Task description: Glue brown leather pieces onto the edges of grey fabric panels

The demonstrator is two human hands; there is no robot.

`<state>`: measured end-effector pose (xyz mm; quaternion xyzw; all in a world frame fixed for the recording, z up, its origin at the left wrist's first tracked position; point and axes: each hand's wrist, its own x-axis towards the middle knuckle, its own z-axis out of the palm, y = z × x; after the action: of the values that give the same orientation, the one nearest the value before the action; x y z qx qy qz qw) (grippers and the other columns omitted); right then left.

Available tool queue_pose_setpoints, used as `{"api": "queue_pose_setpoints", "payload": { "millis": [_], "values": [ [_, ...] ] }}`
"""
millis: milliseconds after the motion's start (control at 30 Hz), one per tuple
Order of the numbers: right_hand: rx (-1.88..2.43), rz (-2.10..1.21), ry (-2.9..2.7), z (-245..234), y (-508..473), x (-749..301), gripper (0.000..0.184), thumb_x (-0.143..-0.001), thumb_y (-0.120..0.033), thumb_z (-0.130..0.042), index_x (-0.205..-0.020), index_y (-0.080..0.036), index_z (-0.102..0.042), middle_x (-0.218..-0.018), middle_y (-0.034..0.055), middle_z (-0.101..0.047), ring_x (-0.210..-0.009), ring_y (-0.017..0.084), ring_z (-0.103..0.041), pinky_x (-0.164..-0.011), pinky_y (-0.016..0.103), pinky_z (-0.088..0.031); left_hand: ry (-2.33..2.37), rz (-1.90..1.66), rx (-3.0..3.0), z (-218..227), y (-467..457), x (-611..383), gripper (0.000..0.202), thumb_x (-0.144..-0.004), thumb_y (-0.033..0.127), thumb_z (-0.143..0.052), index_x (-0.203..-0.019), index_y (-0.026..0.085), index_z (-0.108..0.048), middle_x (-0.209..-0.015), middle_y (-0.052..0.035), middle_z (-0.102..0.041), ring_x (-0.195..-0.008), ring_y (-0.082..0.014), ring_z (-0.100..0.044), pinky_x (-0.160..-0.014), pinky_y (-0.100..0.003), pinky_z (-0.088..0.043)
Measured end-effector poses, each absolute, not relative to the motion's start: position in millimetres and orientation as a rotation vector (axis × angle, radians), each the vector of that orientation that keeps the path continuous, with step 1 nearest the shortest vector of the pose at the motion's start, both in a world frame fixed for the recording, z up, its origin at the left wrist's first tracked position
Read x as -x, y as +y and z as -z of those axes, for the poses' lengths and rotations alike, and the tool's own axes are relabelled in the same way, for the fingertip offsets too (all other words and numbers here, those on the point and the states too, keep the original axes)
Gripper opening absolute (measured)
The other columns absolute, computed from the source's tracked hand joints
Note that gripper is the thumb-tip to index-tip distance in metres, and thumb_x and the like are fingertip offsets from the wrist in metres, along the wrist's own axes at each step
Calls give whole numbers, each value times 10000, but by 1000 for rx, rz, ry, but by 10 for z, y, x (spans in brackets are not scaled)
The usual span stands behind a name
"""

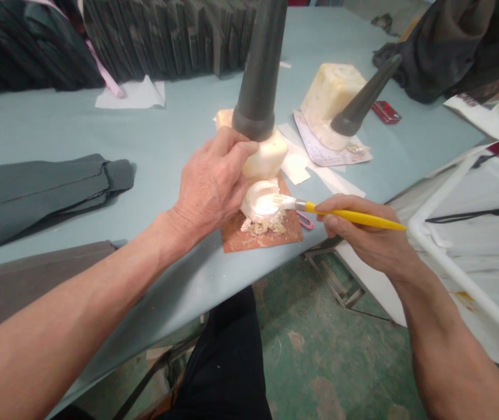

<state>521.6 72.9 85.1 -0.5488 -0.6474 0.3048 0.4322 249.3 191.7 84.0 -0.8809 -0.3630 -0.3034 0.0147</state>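
Observation:
My left hand (217, 178) is closed on a cream block-shaped container (271, 157). A long dark cone (260, 76) rises from that container, just beyond my knuckles. Facing me at its front is a round opening with white paste (263, 198), crusted with dried lumps along its lower edge. Between the thumb and fingers of my right hand (358, 230) is a paintbrush (354, 219) with a yellow handle. Its white-coated bristles touch the right side of the paste. Beneath the container lies a reddish-brown board (262, 236) strewn with crumbs.
A second cream container (332, 96) with a dark cone stands at the right on a card. Stacked dark fabric pieces (166, 41) line the back of the table (179, 122). Folded dark cloth (44, 195) lies left. A white-framed bin (463, 245) adjoins the right edge.

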Motion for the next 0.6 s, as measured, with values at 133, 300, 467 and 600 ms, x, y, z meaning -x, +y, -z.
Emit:
{"api": "queue_pose_setpoints", "payload": {
  "millis": [133,300,467,600],
  "values": [
    [1387,-742,-1616,-933,640,-5291,226,-951,-496,-812,-1002,-276,-833,-894,30,-745,-688,128,-617,-606,247,-500,-1141,939,2749,-850,1908,-2500,301,-991,176,-537,-1279,220,-613,-1328,-117,-672,-1106,-276,-670,-884,-401,-563],
    [1331,-761,-1699,-1006,712,-5153,230,-971,-500,-785,-995,-275,-832,-892,34,-736,-709,140,-616,-621,258,-511,-1164,938,2733,-858,1896,-2504,372,-955,128,-525,-1304,225,-611,-1345,-111,-676,-1124,-287,-677,-893,-412,-570],
    [1350,-818,-1706,-933,823,-5155,288,-963,-534,-782,-1024,-257,-832,-873,32,-730,-672,132,-609,-619,254,-533,-1162,892,2735,-869,1892,-2500,364,-965,144,-534,-1317,190,-614,-1344,-133,-676,-1123,-293,-679,-919,-414,-567],
    [1438,-849,-1624,-904,724,-5357,343,-918,-582,-819,-1006,-251,-831,-822,25,-715,-615,125,-602,-551,244,-505,-1171,941,2742,-851,1898,-2495,361,-955,136,-536,-1295,230,-614,-1338,-107,-676,-1125,-285,-675,-908,-411,-564]
  ]
}}
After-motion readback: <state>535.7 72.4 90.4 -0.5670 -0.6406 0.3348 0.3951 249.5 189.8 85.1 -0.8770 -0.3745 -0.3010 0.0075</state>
